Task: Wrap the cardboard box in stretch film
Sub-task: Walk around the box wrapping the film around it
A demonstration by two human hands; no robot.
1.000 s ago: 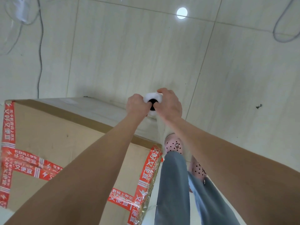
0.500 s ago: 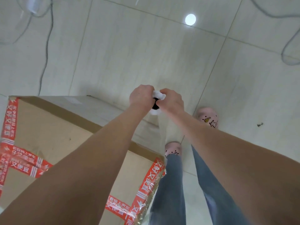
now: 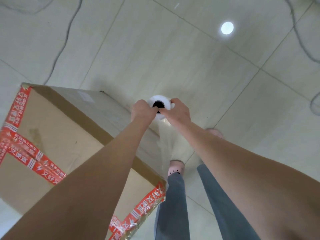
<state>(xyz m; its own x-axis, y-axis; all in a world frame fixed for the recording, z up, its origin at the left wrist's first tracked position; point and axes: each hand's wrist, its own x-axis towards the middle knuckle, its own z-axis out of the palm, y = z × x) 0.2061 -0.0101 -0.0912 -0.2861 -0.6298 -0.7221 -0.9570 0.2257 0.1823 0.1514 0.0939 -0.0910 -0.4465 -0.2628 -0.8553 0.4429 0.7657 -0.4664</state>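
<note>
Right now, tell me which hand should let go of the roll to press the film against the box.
Left, probably. The left hand grips the roll on the side nearest the cardboard box; the right hand holds the far side and could carry it alone.

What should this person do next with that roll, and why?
Probably carry the roll forward along the cardboard box, pulling taut. The left hand and right hand grip its top end, and film stretches from it back to the box's near corner.
</note>
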